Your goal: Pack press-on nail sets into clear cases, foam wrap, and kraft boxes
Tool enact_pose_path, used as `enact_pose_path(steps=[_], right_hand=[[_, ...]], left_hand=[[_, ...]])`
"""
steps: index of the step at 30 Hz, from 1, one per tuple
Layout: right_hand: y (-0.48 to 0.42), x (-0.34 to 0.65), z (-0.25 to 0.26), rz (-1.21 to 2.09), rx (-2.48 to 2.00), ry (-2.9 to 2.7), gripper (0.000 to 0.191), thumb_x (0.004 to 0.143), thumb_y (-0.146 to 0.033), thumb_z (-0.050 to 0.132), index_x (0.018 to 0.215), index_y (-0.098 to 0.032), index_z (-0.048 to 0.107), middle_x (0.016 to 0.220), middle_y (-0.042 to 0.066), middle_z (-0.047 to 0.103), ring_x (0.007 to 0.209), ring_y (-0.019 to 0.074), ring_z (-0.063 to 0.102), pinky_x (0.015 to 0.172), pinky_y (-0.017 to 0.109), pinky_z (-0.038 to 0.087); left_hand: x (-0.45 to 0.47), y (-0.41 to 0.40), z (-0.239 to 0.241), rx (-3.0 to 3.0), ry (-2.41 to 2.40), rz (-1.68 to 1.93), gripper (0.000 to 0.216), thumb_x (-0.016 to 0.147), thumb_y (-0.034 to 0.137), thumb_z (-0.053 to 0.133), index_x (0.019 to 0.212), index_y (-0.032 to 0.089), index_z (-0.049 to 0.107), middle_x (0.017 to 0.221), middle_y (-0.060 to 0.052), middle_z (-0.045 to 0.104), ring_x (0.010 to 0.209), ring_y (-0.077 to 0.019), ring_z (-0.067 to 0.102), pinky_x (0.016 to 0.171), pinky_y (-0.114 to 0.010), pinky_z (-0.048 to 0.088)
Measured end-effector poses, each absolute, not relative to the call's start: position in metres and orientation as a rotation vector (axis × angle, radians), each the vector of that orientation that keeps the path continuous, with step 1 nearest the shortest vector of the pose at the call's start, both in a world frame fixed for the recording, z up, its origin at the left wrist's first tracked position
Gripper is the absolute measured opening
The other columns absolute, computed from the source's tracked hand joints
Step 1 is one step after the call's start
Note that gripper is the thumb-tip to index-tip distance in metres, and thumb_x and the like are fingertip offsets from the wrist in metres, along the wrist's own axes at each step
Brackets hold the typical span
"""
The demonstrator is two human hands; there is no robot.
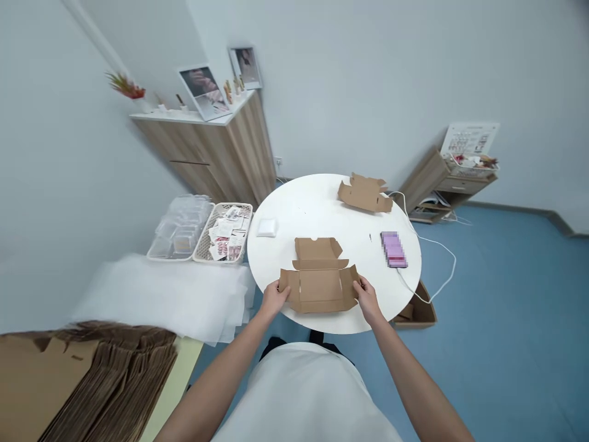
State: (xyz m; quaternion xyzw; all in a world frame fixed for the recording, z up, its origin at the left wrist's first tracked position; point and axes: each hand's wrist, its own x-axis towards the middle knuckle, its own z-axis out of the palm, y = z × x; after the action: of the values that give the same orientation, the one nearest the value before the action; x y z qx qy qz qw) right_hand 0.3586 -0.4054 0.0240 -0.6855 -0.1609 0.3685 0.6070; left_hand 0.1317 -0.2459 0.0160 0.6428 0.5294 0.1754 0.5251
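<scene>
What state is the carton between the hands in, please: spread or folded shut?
The carton is spread: far panel and side flaps extend outward from the base, the left hand and right hand gripping flaps.

I wear a plain white top [308, 393], loose and softly shaded, its cloth falling in a rounded curve across my front. Past its edge some black clothing or footwear [272, 346] shows; I cannot tell which. My forearms [216, 380] are bare as far up as they show, slim and tapering to narrow wrists, and my left hand [275, 299] and right hand [367, 298] are bare to the fingers [286, 291].
</scene>
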Motion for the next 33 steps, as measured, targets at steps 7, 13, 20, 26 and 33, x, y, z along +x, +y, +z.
enact_pose_path(steps=[7,13,20,26,33], right_hand=[[-0.412,0.367,0.015,0.798,-1.792,-0.352,0.040,0.066,-0.025,0.045,0.105,-0.020,0.056,0.108,0.004,0.058,0.087,0.0169,0.055,0.075,0.031,0.044],[-0.423,0.365,-0.002,0.681,-2.126,-0.342,0.050,0.068,-0.027,0.043,0.118,-0.017,0.043,0.104,0.008,0.054,0.085,0.0188,0.055,0.075,0.035,0.044],[-0.425,0.361,0.001,0.190,-2.654,-0.867,0.053,0.071,-0.027,0.046,0.123,-0.018,0.035,0.130,0.015,0.027,0.120,0.0329,0.023,0.093,0.050,0.025],[-0.378,0.389,0.017,0.391,-2.708,-1.211,0.048,0.072,-0.029,0.049,0.119,-0.025,0.041,0.122,0.010,0.040,0.115,0.0273,0.034,0.092,0.046,0.025],[-0.342,0.436,0.015,0.970,-2.386,-1.139,0.059,0.069,-0.026,0.053,0.125,-0.025,0.034,0.110,0.006,0.053,0.100,0.0188,0.050,0.085,0.037,0.037]], left_hand=[[0.157,-0.233,0.005,1.788,1.185,0.212,0.029,0.072,0.025,0.052,0.100,0.016,0.056,0.091,-0.007,0.064,0.077,-0.0175,0.060,0.069,-0.030,0.046],[0.164,-0.221,-0.002,1.839,1.181,0.199,0.060,0.073,0.030,0.052,0.126,0.012,0.030,0.108,-0.013,0.053,0.087,-0.0183,0.058,0.077,-0.033,0.045],[0.163,-0.243,0.015,2.499,0.646,0.170,0.056,0.063,0.039,0.064,0.113,0.021,0.047,0.121,-0.013,0.045,0.120,-0.0312,0.030,0.100,-0.052,0.009],[0.178,-0.254,0.008,2.653,0.336,-0.150,0.033,0.060,0.025,0.066,0.091,0.019,0.057,0.088,-0.008,0.060,0.094,-0.0272,0.051,0.098,-0.054,0.002],[0.188,-0.264,-0.005,2.646,0.461,-0.150,0.028,0.067,0.005,0.043,0.083,0.019,0.060,0.079,-0.009,0.062,0.085,-0.0239,0.055,0.099,-0.049,0.004]])
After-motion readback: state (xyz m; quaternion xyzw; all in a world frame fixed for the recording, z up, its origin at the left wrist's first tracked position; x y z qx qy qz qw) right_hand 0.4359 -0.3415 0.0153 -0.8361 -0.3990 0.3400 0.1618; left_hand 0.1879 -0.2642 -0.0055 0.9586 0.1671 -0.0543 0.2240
